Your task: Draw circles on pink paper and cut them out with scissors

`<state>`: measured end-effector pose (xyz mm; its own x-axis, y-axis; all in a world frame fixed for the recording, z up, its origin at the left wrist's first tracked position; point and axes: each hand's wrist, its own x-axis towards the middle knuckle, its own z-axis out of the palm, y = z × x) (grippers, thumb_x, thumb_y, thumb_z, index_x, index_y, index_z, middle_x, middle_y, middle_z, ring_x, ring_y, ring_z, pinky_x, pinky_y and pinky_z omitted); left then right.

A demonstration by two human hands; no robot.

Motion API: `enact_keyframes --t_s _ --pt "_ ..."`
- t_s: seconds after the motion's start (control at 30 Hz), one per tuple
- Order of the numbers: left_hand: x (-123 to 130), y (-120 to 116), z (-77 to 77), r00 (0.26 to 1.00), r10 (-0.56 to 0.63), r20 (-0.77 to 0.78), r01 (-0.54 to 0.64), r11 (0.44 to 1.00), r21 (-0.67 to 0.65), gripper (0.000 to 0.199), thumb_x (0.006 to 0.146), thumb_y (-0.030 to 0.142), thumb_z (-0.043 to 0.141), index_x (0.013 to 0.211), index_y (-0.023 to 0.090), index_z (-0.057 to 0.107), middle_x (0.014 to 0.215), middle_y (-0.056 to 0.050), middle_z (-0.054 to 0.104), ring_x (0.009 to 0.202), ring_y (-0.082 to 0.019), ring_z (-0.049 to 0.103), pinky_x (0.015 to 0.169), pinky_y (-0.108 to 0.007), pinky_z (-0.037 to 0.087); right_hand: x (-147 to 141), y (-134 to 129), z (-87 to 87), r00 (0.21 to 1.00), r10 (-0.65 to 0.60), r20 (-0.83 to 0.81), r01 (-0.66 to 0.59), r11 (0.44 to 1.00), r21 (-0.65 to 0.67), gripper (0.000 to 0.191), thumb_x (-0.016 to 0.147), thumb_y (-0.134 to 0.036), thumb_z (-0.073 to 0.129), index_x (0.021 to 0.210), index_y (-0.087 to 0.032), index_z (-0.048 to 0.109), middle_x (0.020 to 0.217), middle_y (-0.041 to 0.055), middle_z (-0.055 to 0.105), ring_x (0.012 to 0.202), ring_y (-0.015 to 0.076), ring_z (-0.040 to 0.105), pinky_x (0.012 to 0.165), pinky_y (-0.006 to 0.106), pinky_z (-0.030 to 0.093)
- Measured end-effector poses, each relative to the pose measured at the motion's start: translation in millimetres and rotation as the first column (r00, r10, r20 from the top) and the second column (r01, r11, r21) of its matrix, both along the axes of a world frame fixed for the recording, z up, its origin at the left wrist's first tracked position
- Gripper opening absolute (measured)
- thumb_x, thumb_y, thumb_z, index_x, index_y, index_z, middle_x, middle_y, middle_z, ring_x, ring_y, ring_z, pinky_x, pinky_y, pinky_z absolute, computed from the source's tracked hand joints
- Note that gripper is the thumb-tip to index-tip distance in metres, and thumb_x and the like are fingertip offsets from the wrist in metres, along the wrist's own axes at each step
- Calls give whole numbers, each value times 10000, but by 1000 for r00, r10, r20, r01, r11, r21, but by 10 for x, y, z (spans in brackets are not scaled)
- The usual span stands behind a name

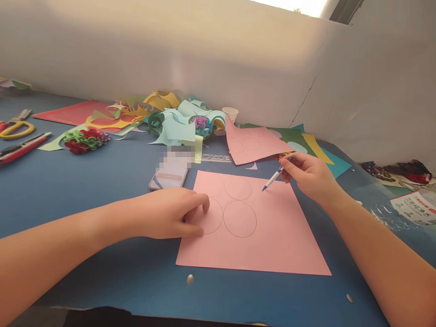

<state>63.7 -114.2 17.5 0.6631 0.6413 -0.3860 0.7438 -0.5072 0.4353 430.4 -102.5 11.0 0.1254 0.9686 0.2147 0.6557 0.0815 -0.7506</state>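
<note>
Pink paper (pixel 272 247) lying between my hands, circles (pixel 235 211) sitting toward nine o'clock. My left hand (pixel 172 212) resting at nine, loosely parted, holding nothing. My right hand (pixel 308 178), nearer paper's bare side, pinching pen (pixel 273 179) at two; long axis slanting toward seven, tip contact unclear. Phone (pixel 169 176) lying at ten, ruler (pixel 217 158) at eleven.
</note>
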Motion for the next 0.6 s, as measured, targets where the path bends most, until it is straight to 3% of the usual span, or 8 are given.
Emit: enact_keyframes --t_s 0.1,0.2,0.33,0.5,0.6 --pt "13 3 7 1000 7 -2 -7 1000 -5 151 894 341 634 837 264 517 802 24 656 635 -152 521 504 -287 338 -35 -46 -53 994 100 -35 -95 988 123 240 956 -458 780 1040 -244 709 817 30 727 733 230 726 711 392 634" --pt "24 7 7 1000 9 2 -9 1000 -12 146 895 345 636 843 266 525 807 20 661 641 -156 526 508 -288 343 -30 -80 -115 987 155 33 -158 957 244 235 926 -420 825 1054 -257 712 909 34 746 773 239 756 756 422 657" --pt "28 6 2 1000 9 6 -9 1000 -20 143 903 364 639 859 270 541 812 28 660 646 -155 535 514 -288 355 -8 -108 -116 969 159 189 -216 917 334 87 1010 -327 729 1028 -255 774 919 45 792 768 232 778 743 411 643" --pt "37 2 24 1000 9 8 -8 1000 -22 150 911 385 641 872 271 552 819 28 661 658 -159 533 528 -290 366 -15 -101 -52 917 129 378 -314 818 482 162 1041 -243 660 988 -247 813 923 64 821 821 237 762 740 396 614" --pt "41 4 30 1000 9 7 -9 1000 -24 160 912 391 640 865 269 547 822 24 662 661 -161 531 527 -291 362 -20 -104 -47 943 164 291 -284 853 437 129 1023 -269 691 986 -250 813 932 64 814 807 243 756 731 405 620"
